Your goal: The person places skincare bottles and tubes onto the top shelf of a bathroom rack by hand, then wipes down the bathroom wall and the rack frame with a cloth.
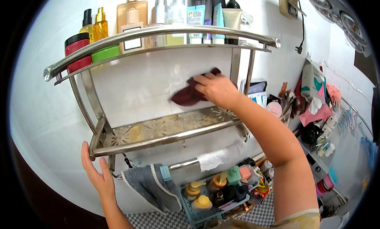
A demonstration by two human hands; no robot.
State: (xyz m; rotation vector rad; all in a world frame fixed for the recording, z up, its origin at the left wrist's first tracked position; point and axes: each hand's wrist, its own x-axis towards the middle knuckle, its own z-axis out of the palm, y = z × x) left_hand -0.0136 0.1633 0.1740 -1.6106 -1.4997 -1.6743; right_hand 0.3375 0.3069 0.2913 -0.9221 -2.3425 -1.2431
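My right hand (217,90) grips a dark maroon cloth (187,95) in front of the white tiled wall, between the two levels of a metal wall rack. The cloth hangs above the rack's lower shelf (158,128), whose flower-cut plate shows brownish stains. At the lower left corner of the rack, my left hand (97,174) has its fingers spread, close to the end of the front rail (166,140); whether it touches the metal I cannot tell. Bottles, jars and tubes crowd the upper shelf (166,29).
A grey towel (152,187) and a white cloth or paper (219,157) hang on a bar below. Under them stands a blue basket (194,217) of pump bottles. Cluttered toiletries, a pink bag (314,114) and hangers (348,122) line the right wall. A plug (299,49) dangles at upper right.
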